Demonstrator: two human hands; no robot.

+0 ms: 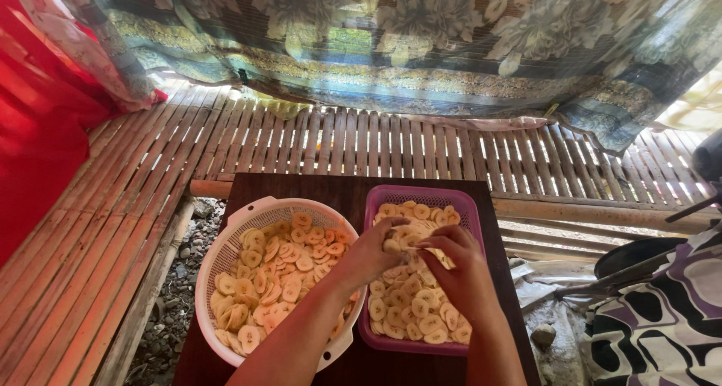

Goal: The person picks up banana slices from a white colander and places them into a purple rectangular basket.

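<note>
A dark wooden table [301,186] stands on a slatted bamboo floor [98,228]; a floral curtain [421,40] hangs along the back; red cloth [34,130] drapes at the left; stony ground [177,292] shows through a gap beside the table; purple-patterned fabric [669,318] lies at the right.

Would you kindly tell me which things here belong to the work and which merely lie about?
In use: left hand; right hand; pale yellow round fruit slices; purple rectangular plastic basket; white round plastic colander.
Lying about: floral cloth; split-bamboo bench.
</note>
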